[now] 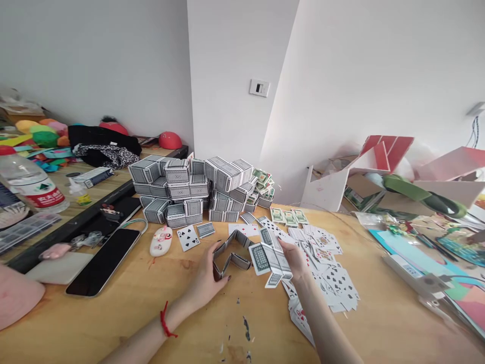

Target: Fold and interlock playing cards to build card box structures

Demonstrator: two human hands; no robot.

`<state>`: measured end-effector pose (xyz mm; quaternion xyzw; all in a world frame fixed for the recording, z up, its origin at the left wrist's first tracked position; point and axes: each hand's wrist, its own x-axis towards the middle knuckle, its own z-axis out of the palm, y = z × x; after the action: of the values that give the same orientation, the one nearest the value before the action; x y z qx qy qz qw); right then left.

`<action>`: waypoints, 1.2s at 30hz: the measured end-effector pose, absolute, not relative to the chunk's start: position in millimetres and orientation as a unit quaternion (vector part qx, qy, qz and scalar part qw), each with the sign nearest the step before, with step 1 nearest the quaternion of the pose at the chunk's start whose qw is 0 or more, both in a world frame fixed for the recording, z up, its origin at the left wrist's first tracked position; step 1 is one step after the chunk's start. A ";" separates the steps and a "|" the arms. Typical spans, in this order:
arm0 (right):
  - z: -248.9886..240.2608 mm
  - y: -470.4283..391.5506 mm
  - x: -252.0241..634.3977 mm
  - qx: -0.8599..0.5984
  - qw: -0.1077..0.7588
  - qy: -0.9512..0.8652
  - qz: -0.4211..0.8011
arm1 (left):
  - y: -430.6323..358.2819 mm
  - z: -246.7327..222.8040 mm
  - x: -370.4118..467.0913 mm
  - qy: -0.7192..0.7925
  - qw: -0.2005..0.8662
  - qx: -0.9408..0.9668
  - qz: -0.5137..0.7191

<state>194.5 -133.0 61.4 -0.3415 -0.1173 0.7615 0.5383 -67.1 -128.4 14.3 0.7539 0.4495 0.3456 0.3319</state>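
My left hand (205,283) grips the near-left side of an open, angular ring of folded playing cards (241,261) standing on the table, thumb in front and fingers behind. In my right hand (296,259) is a piece of interlocked playing cards (276,259), grey-patterned, with flaps sticking out. It is held just right of the ring; whether the two touch I cannot tell. Beyond both hands rises a stack of blocks folded from grey-backed cards (178,174). Loose playing cards (335,283) lie face up beside and under my right forearm. A five of spades (187,237) lies farther left.
A white computer mouse (160,241) and a black phone (103,263) lie on the left. Green cards (290,218) sit behind the loose ones. A power strip (413,275) is at the right, near open boxes (326,187). A water bottle (36,184) stands far left.
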 end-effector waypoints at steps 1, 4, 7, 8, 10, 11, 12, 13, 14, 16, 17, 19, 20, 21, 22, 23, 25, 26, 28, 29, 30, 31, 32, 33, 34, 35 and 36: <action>65.2 -132.8 201.5 -0.345 0.536 -0.117 0.762 | -130.5 13.5 -64.3 0.449 0.333 0.754 0.344; 70.1 -135.4 220.4 -0.365 0.519 -0.115 0.764 | -129.3 13.2 -60.6 0.452 0.339 0.749 0.345; 63.5 -136.5 231.8 -0.384 0.570 -0.116 0.717 | -122.3 14.1 -60.0 0.456 0.331 0.752 0.343; 59.6 -135.2 233.3 -0.386 0.589 -0.115 0.700 | -120.2 14.3 -59.5 0.454 0.324 0.756 0.343; 51.4 -130.0 232.6 -0.382 0.615 -0.113 0.680 | -117.1 14.2 -57.9 0.444 0.311 0.766 0.345; 47.6 -126.4 230.7 -0.378 0.620 -0.113 0.678 | -116.0 14.0 -57.1 0.438 0.306 0.771 0.347; 44.2 -122.6 228.1 -0.373 0.625 -0.114 0.676 | -115.2 13.8 -56.4 0.432 0.301 0.776 0.347; 41.2 -118.9 225.0 -0.370 0.628 -0.115 0.675 | -114.4 13.6 -55.7 0.426 0.296 0.781 0.347; 38.6 -115.6 221.6 -0.368 0.629 -0.116 0.675 | -113.5 13.4 -55.3 0.422 0.292 0.786 0.346; 34.3 -111.5 214.9 -0.364 0.626 -0.118 0.679 | -111.7 13.5 -54.5 0.419 0.283 0.790 0.346; 32.3 -111.0 212.0 -0.361 0.619 -0.118 0.688 | -110.7 13.6 -54.0 0.421 0.278 0.790 0.348; 28.8 -112.8 208.1 -0.355 0.596 -0.114 0.711 | -108.9 13.8 -53.0 0.426 0.269 0.788 0.355; 27.3 -114.9 207.2 -0.352 0.585 -0.111 0.722 | -108.3 13.9 -52.7 0.427 0.265 0.787 0.358; 26.1 -117.3 207.0 -0.350 0.576 -0.107 0.730 | -107.8 14.1 -52.7 0.427 0.264 0.787 0.358; 25.5 -119.8 207.5 -0.350 0.570 -0.104 0.736 | -107.5 14.7 -53.4 0.424 0.264 0.789 0.357; 25.6 -122.1 208.4 -0.351 0.567 -0.102 0.738 | -107.3 16.1 -54.7 0.420 0.267 0.793 0.353; 28.3 -125.1 211.0 -0.358 0.565 -0.103 0.736 | -106.2 22.9 -59.8 0.405 0.277 0.804 0.337; 30.9 -125.4 212.2 -0.363 0.564 -0.105 0.734 | -105.0 28.9 -63.2 0.396 0.285 0.809 0.327; 38.2 -123.2 213.3 -0.382 0.561 -0.115 0.725 | -100.5 46.3 -69.8 0.377 0.307 0.818 0.307; 42.5 -120.8 212.8 -0.396 0.562 -0.126 0.715 | -97.3 57.0 -72.3 0.370 0.316 0.815 0.314; 47.0 -117.8 211.4 -0.411 0.565 -0.138 0.702 | -93.8 68.2 -73.7 0.366 0.323 0.809 0.328; 51.6 -114.6 209.1 -0.425 0.571 -0.152 0.686 | -90.4 79.0 -73.9 0.363 0.335 0.795 0.352; 56.0 -111.3 205.8 -0.434 0.582 -0.166 0.667 | -87.4 88.7 -72.7 0.360 0.362 0.776 0.371; 60.2 -108.4 201.5 -0.436 0.594 -0.180 0.651 | -85.2 96.6 -70.2 0.359 0.403 0.753 0.376; 64.2 -106.0 196.4 -0.435 0.602 -0.193 0.642 | -83.8 102.5 -66.6 0.362 0.445 0.736 0.360; 67.9 -104.1 190.7 -0.431 0.609 -0.206 0.634 | -83.4 106.4 -62.1 0.372 0.483 0.719 0.335; 71.5 -102.8 184.4 -0.423 0.615 -0.222 0.627 | -83.6 108.7 -57.1 0.385 0.499 0.705 0.324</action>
<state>184.4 -102.8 71.5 -0.4232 -0.2220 0.6272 0.6150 -57.1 -83.6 108.7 0.7052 0.3854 0.3243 0.4990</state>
